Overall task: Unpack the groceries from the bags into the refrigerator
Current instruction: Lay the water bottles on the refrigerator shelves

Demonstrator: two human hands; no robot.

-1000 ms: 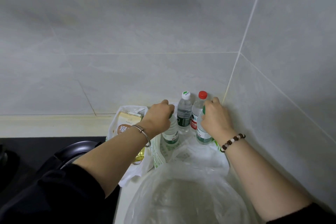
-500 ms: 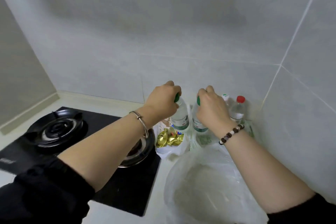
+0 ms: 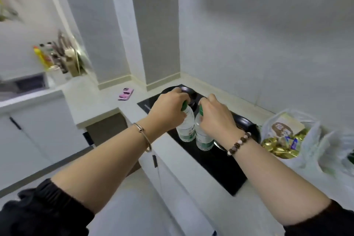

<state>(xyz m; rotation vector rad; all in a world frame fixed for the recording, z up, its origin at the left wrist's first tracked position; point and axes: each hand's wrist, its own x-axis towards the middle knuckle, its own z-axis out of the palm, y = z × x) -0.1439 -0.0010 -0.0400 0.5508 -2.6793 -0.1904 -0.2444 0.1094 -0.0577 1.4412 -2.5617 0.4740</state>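
My left hand (image 3: 169,110) grips a clear water bottle with a green cap (image 3: 186,128) by its neck. Close beside it, my right hand (image 3: 216,119) grips a second green-capped water bottle (image 3: 204,139) the same way. Both bottles hang upright in the air over the black gas stove (image 3: 214,161). At the right, a white plastic bag (image 3: 306,140) on the counter holds a carton and gold-wrapped sweets (image 3: 277,148). A second plastic bag (image 3: 342,151) lies blurred at the right edge. No refrigerator is in view.
An L-shaped pale counter (image 3: 90,101) runs left, with a pink phone (image 3: 125,94) lying on it. A rack of bottles and utensils (image 3: 59,57) stands at the far left by a sink. White cabinet doors (image 3: 172,188) sit below the stove.
Both hands have lifted the two green-capped bottles out of the corner by the bags and carried them left over the stove. My view has swung left, away from the bags.
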